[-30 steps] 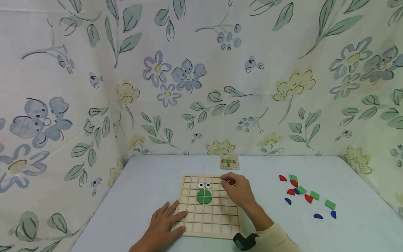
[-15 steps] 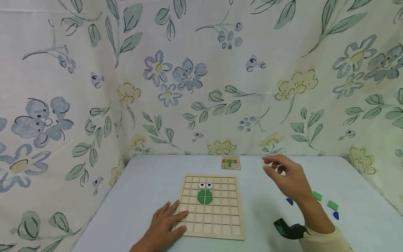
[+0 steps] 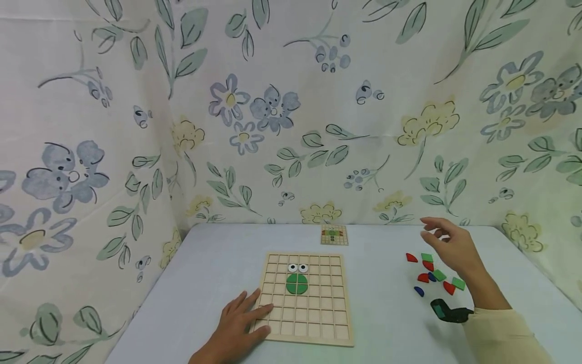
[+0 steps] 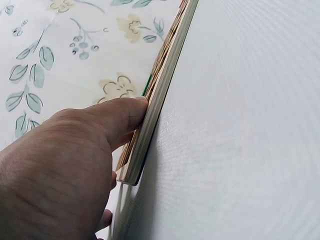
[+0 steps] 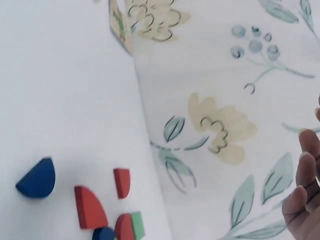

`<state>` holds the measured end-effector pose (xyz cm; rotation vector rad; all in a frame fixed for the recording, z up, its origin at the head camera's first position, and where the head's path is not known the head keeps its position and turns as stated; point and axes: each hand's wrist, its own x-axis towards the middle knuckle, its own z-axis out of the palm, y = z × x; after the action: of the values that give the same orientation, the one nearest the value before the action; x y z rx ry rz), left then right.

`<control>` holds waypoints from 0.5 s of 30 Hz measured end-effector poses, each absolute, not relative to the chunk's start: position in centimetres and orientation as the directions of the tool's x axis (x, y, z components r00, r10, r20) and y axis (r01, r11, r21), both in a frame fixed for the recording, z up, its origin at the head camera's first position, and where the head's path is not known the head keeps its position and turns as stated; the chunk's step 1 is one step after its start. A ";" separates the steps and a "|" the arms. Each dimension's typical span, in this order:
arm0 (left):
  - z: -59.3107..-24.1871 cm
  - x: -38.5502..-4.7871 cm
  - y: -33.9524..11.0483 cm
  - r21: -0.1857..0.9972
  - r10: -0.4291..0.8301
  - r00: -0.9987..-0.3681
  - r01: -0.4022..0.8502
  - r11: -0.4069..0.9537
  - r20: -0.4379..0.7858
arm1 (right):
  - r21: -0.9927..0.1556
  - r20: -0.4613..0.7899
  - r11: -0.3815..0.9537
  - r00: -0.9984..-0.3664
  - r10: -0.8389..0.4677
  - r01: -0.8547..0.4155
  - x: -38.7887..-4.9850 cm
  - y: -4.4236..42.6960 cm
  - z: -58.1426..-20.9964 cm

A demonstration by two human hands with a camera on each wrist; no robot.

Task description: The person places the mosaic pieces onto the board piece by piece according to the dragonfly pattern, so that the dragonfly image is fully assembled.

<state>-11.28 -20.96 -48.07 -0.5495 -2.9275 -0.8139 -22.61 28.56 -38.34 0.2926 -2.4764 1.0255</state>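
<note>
A square wooden grid board (image 3: 323, 323) lies on the table with a green circle (image 3: 297, 284) of quarter pieces and two round eye pieces (image 3: 298, 268) in its cells. My left hand (image 3: 236, 321) rests on the board's left edge, fingers spread; in the left wrist view its thumb (image 4: 122, 112) touches the rim. Raised above the table at the right, my right hand (image 3: 454, 250) is loosely bent and holds nothing. Close by it lie loose red quarter pieces (image 3: 449, 288), green squares (image 3: 438, 275) and blue half-round pieces (image 3: 419, 291). The right forearm may hide more pieces.
Behind the board, a small card (image 3: 334, 235) with a gridded picture stands near the table's back edge. Floral cloth (image 3: 318, 126) hangs behind and beside the white table (image 3: 218, 253). A dark wrist device (image 3: 450, 312) sticks out from the right wrist.
My right hand has left the board's upper right part and travelled right, above the loose pieces. The left hand keeps its place on the board, and the pieces on the board look the same.
</note>
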 end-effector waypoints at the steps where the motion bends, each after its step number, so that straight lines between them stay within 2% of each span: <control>1: -48.1 -11.3 -21.0 0.488 0.322 -0.936 0.351 0.799 0.145 | -0.625 0.452 0.706 -0.892 -0.022 -0.334 -23.0 29.1 -38.7; 9: -48.1 -11.2 -21.0 0.485 0.320 -0.935 0.354 0.799 0.155 | -0.688 0.280 0.701 -0.960 0.017 -0.189 -25.3 31.8 -41.3; 15: -48.1 -11.3 -20.9 0.487 0.319 -0.935 0.352 0.799 0.153 | -0.675 0.151 0.732 -0.989 0.010 -0.095 -26.3 33.3 -43.4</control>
<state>-11.26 -20.90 -48.07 -0.5446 -2.9198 -0.8094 -26.33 33.26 -43.44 0.0689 -2.7876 1.0983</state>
